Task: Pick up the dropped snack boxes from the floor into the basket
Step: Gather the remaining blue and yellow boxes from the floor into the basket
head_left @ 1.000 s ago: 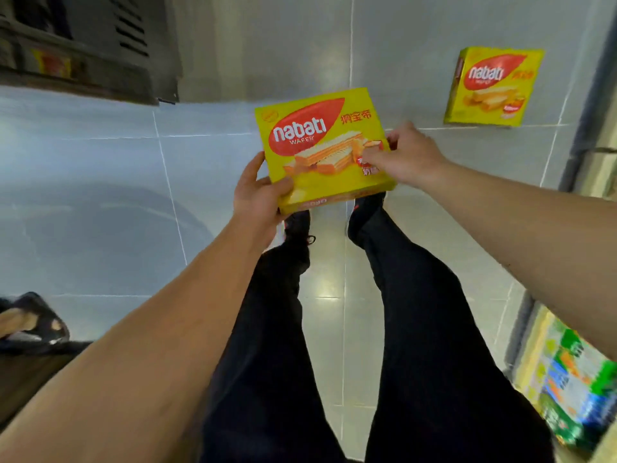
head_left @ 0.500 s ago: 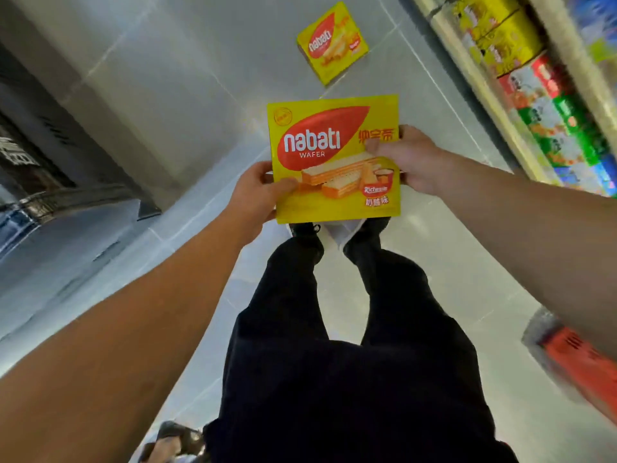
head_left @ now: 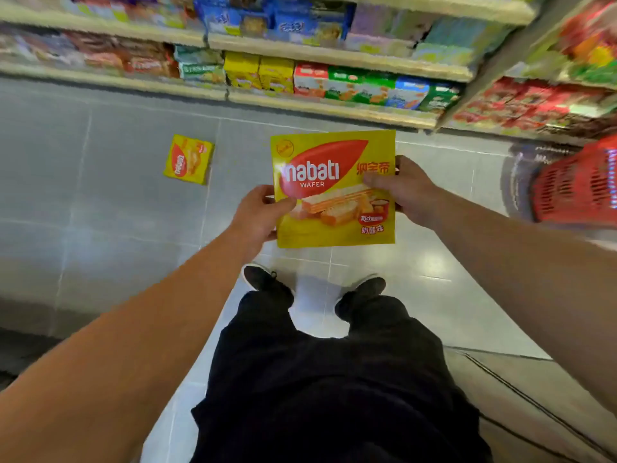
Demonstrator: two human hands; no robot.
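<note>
Wafer box (head_left: 334,190) sits in the air above the shoes, left hand (head_left: 258,213) and right hand (head_left: 409,192) each pinching a side edge. Thumb-only grips could slip on the swing toward the red basket (head_left: 577,185) at right. Another box (head_left: 188,159) lies on the floor (head_left: 100,195) near the shelves (head_left: 334,110); nothing blocks the path.

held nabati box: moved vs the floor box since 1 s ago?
Cannot tell: the head camera swung round. The held box, gripped by left hand and right hand, now shows right of the floor box.
</note>
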